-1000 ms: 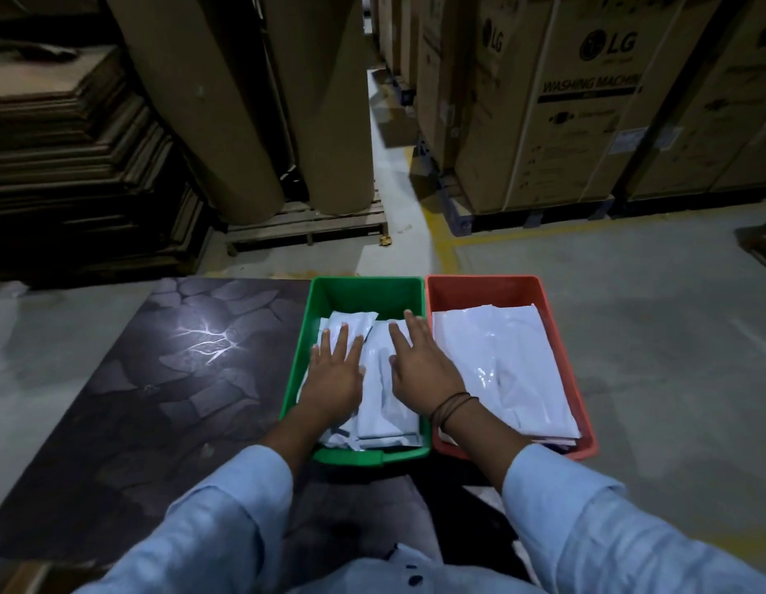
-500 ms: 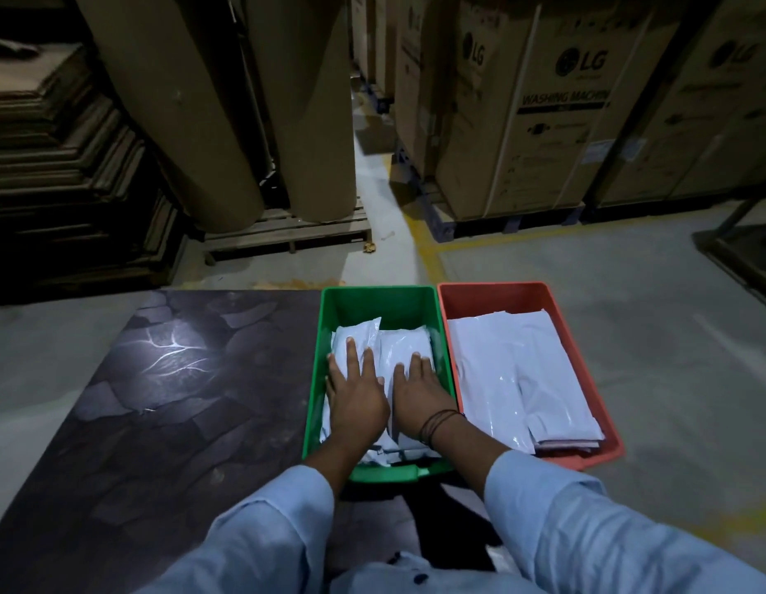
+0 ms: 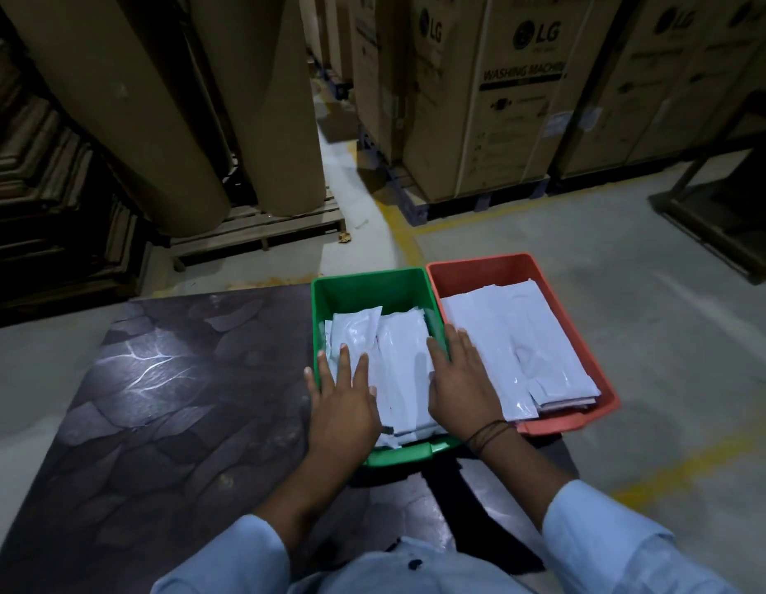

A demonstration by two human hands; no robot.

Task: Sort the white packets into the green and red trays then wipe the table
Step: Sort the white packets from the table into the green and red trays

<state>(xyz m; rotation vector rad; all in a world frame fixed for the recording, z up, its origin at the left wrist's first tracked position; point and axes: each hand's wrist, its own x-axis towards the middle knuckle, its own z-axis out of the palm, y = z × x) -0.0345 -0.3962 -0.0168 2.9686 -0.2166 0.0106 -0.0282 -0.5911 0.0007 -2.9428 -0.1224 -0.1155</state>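
Two hands down: the fingers (image 3: 344, 358) of the left hand (image 3: 342, 409) are straight and spread, lying flat on the white packets (image 3: 398, 349) at the left side of the green tray (image 3: 368, 289), the outermost finger out over its left rim, gripping nothing. The right hand (image 3: 462, 383) is flat too, fingers straight and close together, laid across the green tray's right rim just where it meets the red tray (image 3: 479, 272). Two trays, side by side and touching, at the right end of the dark worktop (image 3: 179, 400). Green tray: two packets show on top, with more edges layered beneath, so the full count cannot be told. The red tray holds a second stack of larger packets, again uncounted. Every packet lies flat, long axis running away from the person toward the far end wall, in line with the trays' own length. Beyond the worktop stand printed cardboard boxes (image 3: 492, 100) and two big brown rolls (image 3: 137, 100).
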